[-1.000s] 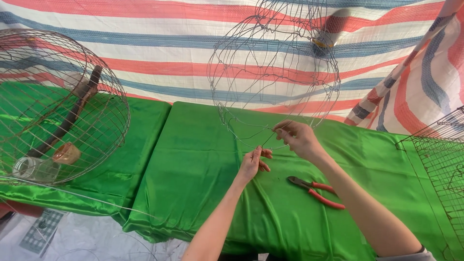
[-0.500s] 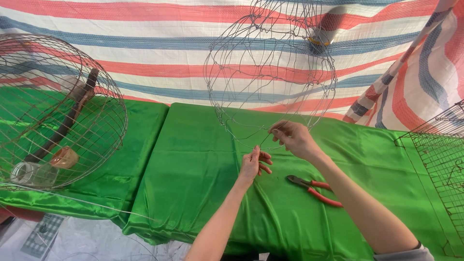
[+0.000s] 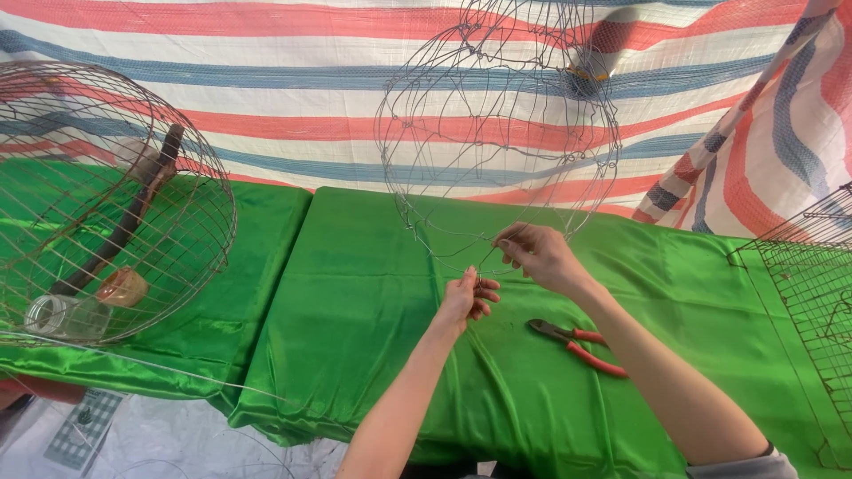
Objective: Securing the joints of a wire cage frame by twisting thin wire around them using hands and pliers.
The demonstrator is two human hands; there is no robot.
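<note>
At the fingers: wire basket, unfinished.
Left hand and right hand pinch its lower wire, steadying it; pliers lie just right, on tabletop.

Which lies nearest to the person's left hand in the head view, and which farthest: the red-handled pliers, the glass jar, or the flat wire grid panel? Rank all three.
From the left hand:
1. Red-handled pliers, just to its right on the green cloth.
2. Flat wire grid panel, at the far right edge.
3. Glass jar, far left inside the round wire cage.

Left hand and right hand pinching thin wire at the base of a hanging wire frame, red-handled pliers just beside on green-covered worktop, finished wire cage well left
</note>
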